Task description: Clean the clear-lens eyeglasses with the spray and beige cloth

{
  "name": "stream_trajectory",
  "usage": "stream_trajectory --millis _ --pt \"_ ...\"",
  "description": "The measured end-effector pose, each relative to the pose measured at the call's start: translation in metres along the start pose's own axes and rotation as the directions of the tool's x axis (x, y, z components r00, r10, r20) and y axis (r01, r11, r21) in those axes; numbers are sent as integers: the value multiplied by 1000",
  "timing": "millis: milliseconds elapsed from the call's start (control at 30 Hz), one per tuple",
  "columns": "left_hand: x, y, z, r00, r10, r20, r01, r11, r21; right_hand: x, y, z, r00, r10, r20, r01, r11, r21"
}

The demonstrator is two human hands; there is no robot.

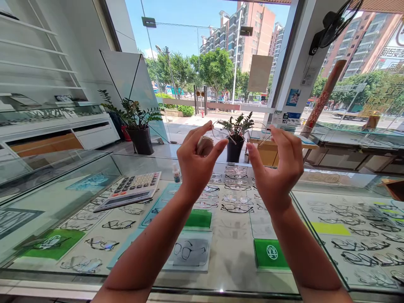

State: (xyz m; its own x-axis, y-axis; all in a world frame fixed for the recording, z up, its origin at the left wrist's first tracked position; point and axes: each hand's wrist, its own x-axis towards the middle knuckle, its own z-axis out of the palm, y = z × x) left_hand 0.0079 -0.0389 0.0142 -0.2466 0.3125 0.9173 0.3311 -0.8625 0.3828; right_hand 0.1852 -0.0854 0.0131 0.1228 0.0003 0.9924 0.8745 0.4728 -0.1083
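Observation:
A pair of thin, nearly clear eyeglasses (pixel 221 134) is held up in front of me, above the glass display counter (pixel 233 277). At its left end, my left hand (pixel 196 159) is closed with the thumb and index finger near the rim. My right hand (pixel 280 164) is closed on the opposite end, near a slender temple arm. The rims are hard to make out against the bright window. A beige rounded thing (pixel 205 145) shows behind my left fingers; its kind is unclear. Under my hands, several eyeglass frames (pixel 237 208) lie in rows.
A large calculator (pixel 131 190) rests on the glass at left, with a small bottle (pixel 176 173) near it. Green cards (pixel 272 253) and more frames (pixel 360 256) show through the counter. Potted plants (pixel 141 141) stand beyond, before the glass doors. A wall fan (pixel 337 25) hangs upper right.

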Motion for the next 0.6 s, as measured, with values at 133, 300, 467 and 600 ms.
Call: stream_trajectory --millis 133,300,467,600 --pt "-1 -2 1 998 -55 43 56 998 -25 -3 -2 1 999 -44 -29 43 998 -45" --pt "-2 -1 2 996 -83 47 84 996 -42 -7 -4 2 997 -66 -48 64 997 -37" --pt "-2 1 4 996 -86 26 87 994 -62 -8 -5 2 998 -48 -33 47 998 -31" --pt "-4 1 4 998 -68 -6 68 997 -27 -7 -5 4 997 -62 -47 63 998 4"
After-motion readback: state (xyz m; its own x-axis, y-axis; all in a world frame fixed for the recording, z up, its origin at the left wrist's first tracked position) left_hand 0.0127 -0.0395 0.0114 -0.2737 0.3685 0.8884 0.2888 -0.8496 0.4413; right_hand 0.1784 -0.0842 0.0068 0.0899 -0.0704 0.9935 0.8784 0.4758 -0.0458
